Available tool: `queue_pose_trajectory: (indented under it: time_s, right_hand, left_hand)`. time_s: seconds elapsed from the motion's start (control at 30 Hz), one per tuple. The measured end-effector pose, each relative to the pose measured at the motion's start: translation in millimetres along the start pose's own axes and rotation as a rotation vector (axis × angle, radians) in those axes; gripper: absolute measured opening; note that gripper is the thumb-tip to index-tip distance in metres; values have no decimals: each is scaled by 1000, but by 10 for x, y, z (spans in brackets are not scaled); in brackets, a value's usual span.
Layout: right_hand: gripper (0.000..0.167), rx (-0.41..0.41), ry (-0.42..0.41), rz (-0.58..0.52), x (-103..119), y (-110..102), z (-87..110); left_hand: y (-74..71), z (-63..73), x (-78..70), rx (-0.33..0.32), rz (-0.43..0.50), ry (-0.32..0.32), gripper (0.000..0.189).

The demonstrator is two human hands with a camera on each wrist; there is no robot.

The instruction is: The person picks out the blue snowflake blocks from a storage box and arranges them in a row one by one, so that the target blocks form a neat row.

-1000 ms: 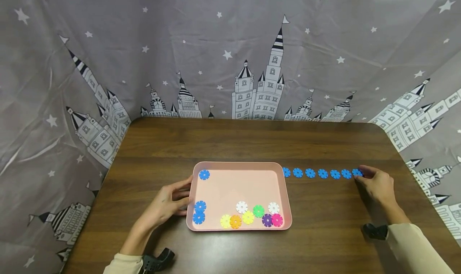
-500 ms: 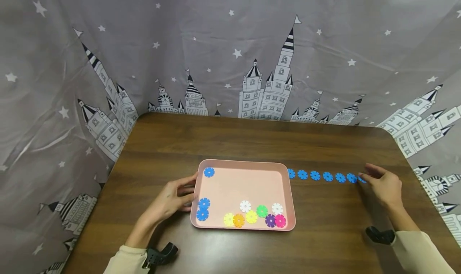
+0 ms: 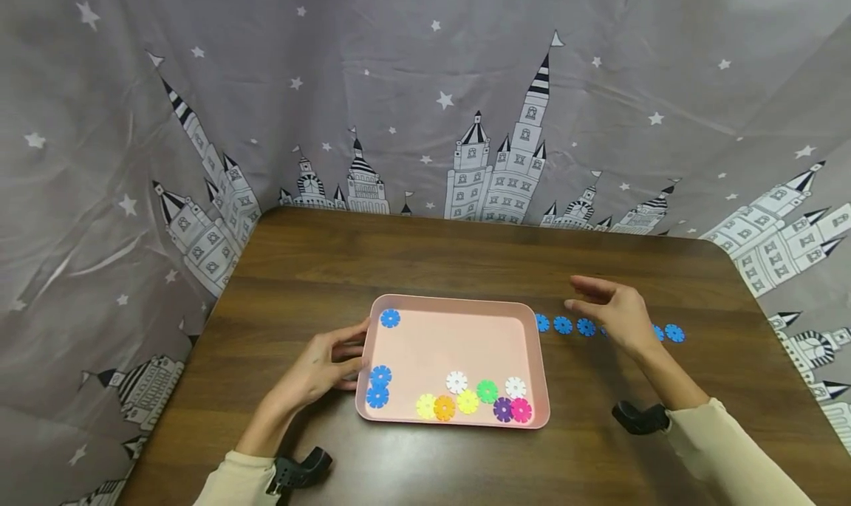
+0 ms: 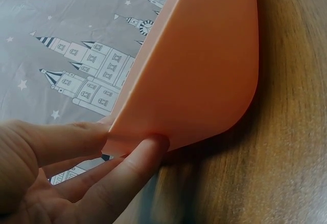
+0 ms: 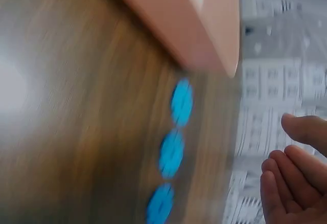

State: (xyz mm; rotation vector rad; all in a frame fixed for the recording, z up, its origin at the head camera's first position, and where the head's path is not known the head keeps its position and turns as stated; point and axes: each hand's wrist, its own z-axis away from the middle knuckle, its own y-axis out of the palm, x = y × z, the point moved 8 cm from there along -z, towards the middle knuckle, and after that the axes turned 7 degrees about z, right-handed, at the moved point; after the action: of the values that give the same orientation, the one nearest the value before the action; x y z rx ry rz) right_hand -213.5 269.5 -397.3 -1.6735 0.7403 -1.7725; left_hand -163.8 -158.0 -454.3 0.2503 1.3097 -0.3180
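Observation:
My left hand (image 3: 311, 371) grips the left side of a pink rectangular tray (image 3: 459, 343), its thumb and fingers at the rim and outer wall (image 4: 204, 65) in the left wrist view. Inside lie flat notched plastic discs: blue discs (image 3: 381, 377) along the left, and white, yellow, orange, green, purple and pink discs (image 3: 521, 410) towards the lower right. To the right of the tray, a row of blue discs (image 3: 562, 325) runs along the table. Over this row my right hand (image 3: 621, 318) hovers with nothing between thumb and fingers, hiding some discs. The last blue disc (image 3: 674, 333) lies at the right end.
The brown wooden table (image 3: 425, 255) carries the tray and the row. Behind it hangs a grey curtain (image 3: 372, 63) printed with castles and stars. Each wrist wears a black band, such as the right wrist band (image 3: 640, 418).
My right hand has let go of the blue disc at the row's right end and moved left towards the tray. The left hand stays on the tray, while the head view has shifted slightly.

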Motion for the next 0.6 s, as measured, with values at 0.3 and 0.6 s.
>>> queue_pose_trajectory:
  time_s: [0.3, 0.6]
  right_hand:
    - [47, 158, -97, -168, 501, 535, -93]
    - [44, 252, -169, -205, 836, 958, -105]
  left_hand:
    - [3, 12, -3, -6, -3, -8, 61]
    - [10, 10, -12, 1, 17, 1, 61]
